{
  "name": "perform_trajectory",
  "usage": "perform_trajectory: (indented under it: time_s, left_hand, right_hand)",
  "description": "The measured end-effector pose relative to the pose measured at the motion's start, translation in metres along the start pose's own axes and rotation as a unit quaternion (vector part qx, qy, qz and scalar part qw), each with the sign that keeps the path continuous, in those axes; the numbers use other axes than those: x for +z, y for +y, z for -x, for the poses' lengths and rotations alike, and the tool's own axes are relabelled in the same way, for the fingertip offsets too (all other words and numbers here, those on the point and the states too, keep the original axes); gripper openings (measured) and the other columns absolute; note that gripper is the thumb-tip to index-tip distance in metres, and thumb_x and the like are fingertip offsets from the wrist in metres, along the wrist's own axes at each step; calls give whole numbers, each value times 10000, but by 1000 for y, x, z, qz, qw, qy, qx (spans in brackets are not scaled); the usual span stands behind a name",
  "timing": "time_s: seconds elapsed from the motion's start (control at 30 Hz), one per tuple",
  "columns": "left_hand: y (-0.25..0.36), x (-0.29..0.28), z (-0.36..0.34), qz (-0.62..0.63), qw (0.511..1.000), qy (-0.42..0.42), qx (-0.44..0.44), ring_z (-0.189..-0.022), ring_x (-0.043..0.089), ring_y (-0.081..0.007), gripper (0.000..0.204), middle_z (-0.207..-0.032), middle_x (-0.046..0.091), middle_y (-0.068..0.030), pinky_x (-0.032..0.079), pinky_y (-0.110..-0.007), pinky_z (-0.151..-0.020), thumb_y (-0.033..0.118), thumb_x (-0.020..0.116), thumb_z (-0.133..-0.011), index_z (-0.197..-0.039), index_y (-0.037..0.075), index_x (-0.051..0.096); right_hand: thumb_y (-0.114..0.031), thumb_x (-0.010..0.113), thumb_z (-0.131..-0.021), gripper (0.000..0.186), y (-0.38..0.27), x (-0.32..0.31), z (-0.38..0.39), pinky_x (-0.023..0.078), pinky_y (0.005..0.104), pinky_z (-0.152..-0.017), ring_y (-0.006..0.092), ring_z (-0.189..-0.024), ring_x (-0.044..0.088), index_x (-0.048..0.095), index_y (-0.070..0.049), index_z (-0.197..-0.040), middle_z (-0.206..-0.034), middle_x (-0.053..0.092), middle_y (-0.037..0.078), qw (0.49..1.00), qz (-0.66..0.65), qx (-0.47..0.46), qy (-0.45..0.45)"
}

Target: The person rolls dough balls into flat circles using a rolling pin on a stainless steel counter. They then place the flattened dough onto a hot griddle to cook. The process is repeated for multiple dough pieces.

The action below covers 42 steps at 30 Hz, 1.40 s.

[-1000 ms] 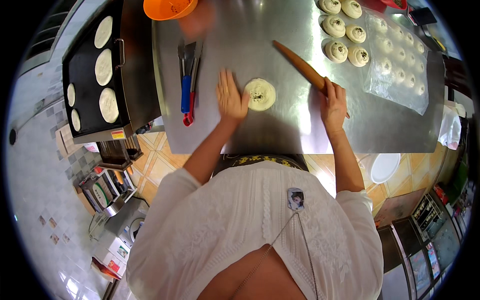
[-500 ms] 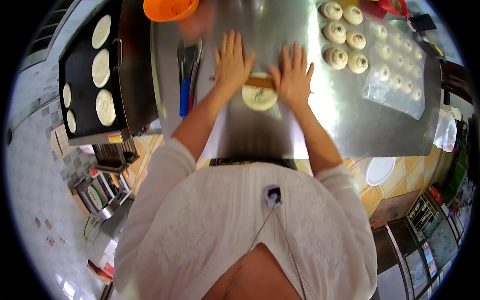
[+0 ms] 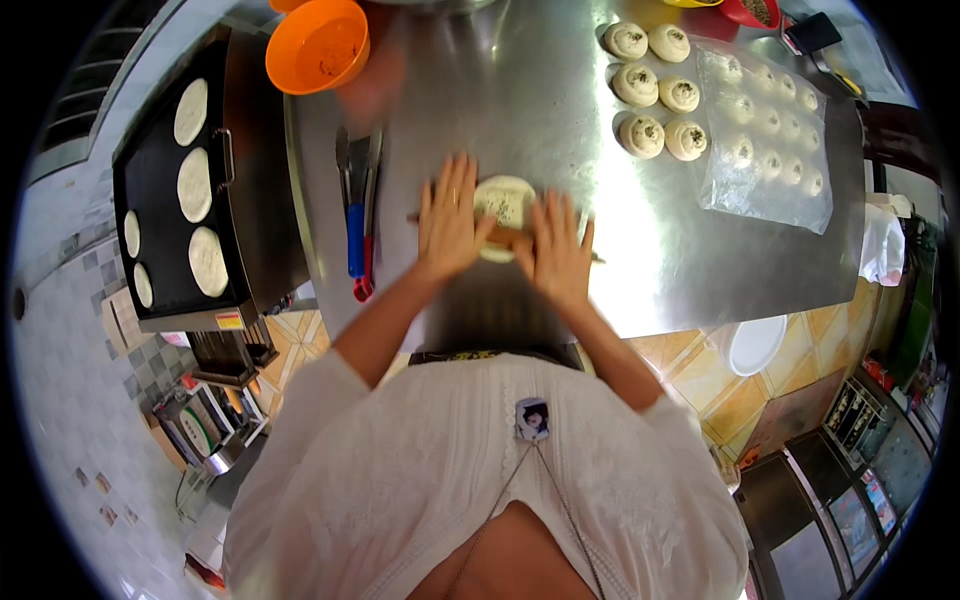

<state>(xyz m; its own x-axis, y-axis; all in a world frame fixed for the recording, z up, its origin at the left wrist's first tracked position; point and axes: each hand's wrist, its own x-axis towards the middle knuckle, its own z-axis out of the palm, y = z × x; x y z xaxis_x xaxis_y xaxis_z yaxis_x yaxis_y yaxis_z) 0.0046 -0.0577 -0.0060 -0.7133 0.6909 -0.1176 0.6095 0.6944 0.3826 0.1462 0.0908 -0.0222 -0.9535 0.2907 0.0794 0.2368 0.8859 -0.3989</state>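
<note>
A round of dough [image 3: 503, 200], speckled with dark bits, lies on the steel table [image 3: 680, 280]. A wooden rolling pin [image 3: 508, 237] rests crosswise over its lower part, partly hidden under my palms. My left hand [image 3: 449, 219] lies on the pin's left end, fingers stretched forward. On the opposite end, my right hand [image 3: 557, 249] is also spread flat. Left of the hands lie metal-bladed utensils with blue [image 3: 355, 240] and red [image 3: 364, 275] handles.
A griddle [image 3: 150, 190] at the left holds several flattened dough rounds. Several coiled dough buns [image 3: 637, 85] sit at the upper right, beside more under a plastic sheet [image 3: 765, 190]. An orange bowl [image 3: 315, 45] stands at the back. A white round container [image 3: 757, 345] is below the table.
The pin, held diagonally in my right hand a second ago, now lies across the dough under both hands. Since half a second ago it and my hands have moved toward my body.
</note>
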Motion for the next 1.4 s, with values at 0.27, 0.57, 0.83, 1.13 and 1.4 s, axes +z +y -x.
perform_trajectory:
  time_s: [0.27,0.57,0.83,1.13,1.4]
  left_hand:
    - [-12,-9,-115,16,985,172,-10,-1498,222,-371,740,-1596,282,-214,214,-571,-1179,394,524,-977,-1529,-31,275]
    - [13,-7,-27,142,989,-26,-43,-1216,562,-357,574,-1296,601,-182,448,-451,-995,329,701,-874,-1354,59,543]
    - [31,-83,-32,305,892,-269,-195,-945,666,-348,342,-1015,693,-193,528,-458,-825,306,731,-858,-952,-17,672]
    - [-14,2,30,-73,996,39,-12,-1447,321,-372,644,-1540,372,-220,293,-547,-1135,353,532,-973,-1480,-12,374]
    - [-24,3,37,-50,998,26,-21,-1475,267,-385,691,-1580,317,-216,239,-597,-1143,364,518,-964,-1509,-17,329]
  right_hand:
    - [-443,574,-937,716,24,-22,-107,224,659,-1130,370,-1468,278,396,-19,-1486,-1586,318,176,992,23,43,120]
    - [-118,569,-880,283,-8,-34,34,365,511,-1041,301,-1246,510,594,-38,-1149,-1309,549,134,999,-46,11,28]
    - [-58,631,-777,355,-20,-100,49,447,385,-851,232,-986,613,641,-38,-1132,-1083,644,66,985,-136,-98,38]
    - [-378,638,-903,614,-13,-30,21,362,543,-1068,368,-1381,400,505,-29,-1391,-1517,413,181,1000,9,9,13]
    - [-509,632,-881,744,-16,-13,22,201,709,-1113,365,-1495,241,425,-148,-1498,-1593,325,152,998,23,-6,-53]
